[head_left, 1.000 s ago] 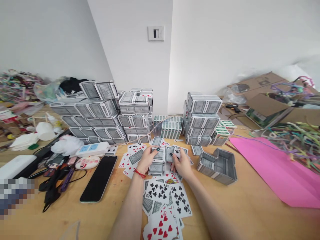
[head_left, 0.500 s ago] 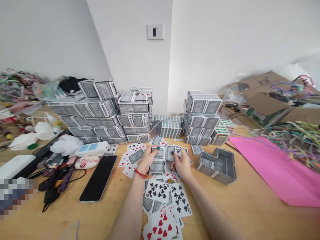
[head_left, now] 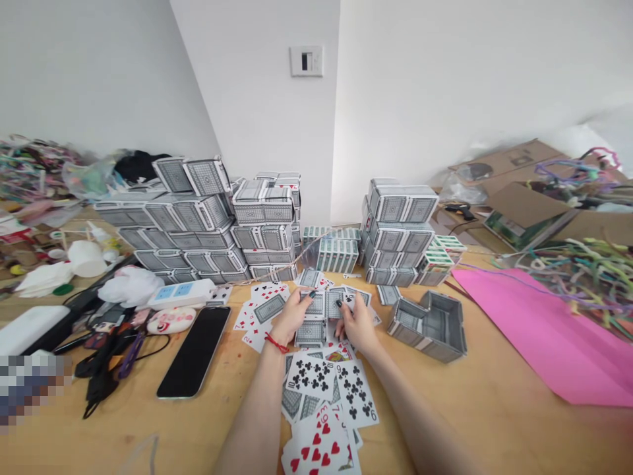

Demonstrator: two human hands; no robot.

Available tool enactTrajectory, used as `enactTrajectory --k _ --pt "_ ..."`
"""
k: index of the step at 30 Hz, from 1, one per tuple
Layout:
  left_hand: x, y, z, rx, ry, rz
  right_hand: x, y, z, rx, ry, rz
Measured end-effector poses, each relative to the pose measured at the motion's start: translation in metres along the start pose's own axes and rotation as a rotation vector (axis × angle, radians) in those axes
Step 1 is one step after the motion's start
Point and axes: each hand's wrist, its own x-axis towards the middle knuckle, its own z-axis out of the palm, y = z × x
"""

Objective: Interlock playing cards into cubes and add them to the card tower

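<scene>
Head-camera view showed both hands meeting over a small box-like piece (head_left: 310,332) built from playing cards, which sat on the wooden table (head_left: 494,402) at centre, just beyond a fan of loose face-up cards (head_left: 326,396). The left hand (head_left: 293,315) closed on the piece from its nine o'clock side, fingers curled over the top edge; the right hand (head_left: 357,323) pinched it and a card beside it from three o'clock, apparently to keep the thin walls square. The cards looked glossy and stiff, with grey lattice backs. At twelve o'clock stood stacked blocks of similar card boxes (head_left: 208,224), piled like bricks, probably stored clear of the work. At three o'clock, near the right hand, rested an open card tray (head_left: 429,324), hollow and angular. A dark phone (head_left: 195,351) lay flat at nine o'clock, and a pink paper sheet (head_left: 548,336) lay far right.
</scene>
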Motion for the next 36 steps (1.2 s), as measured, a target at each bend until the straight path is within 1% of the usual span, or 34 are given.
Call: enactTrajectory --k 7,11,14,17,22,27,30,36 --pt "0.003 -0.005 -0.002 0.026 0.009 0.006 0.005 0.006 -0.003 0.026 -0.041 0.026" --pt "0.001 0.0 -0.003 0.038 -0.016 0.01 0.008 0.006 -0.006 0.082 -0.055 0.048" --pt "-0.001 0.005 -0.003 0.058 0.0 0.005 0.009 0.003 -0.007 0.123 -0.076 0.063" --pt "-0.002 0.009 -0.003 0.085 0.005 -0.003 0.009 -0.003 -0.008 0.166 -0.067 0.066" --pt "-0.004 0.014 -0.004 0.059 -0.055 -0.015 0.009 -0.015 -0.013 0.227 -0.087 0.06" --pt "-0.006 0.017 -0.004 -0.036 -0.12 -0.039 0.009 -0.015 -0.014 0.284 -0.111 0.067" --pt "-0.006 0.016 -0.003 -0.05 -0.133 -0.048 0.009 -0.012 -0.013 0.277 -0.119 0.062" --pt "-0.007 0.013 0.0 -0.002 -0.093 -0.059 0.011 -0.006 -0.011 0.18 -0.069 0.009"
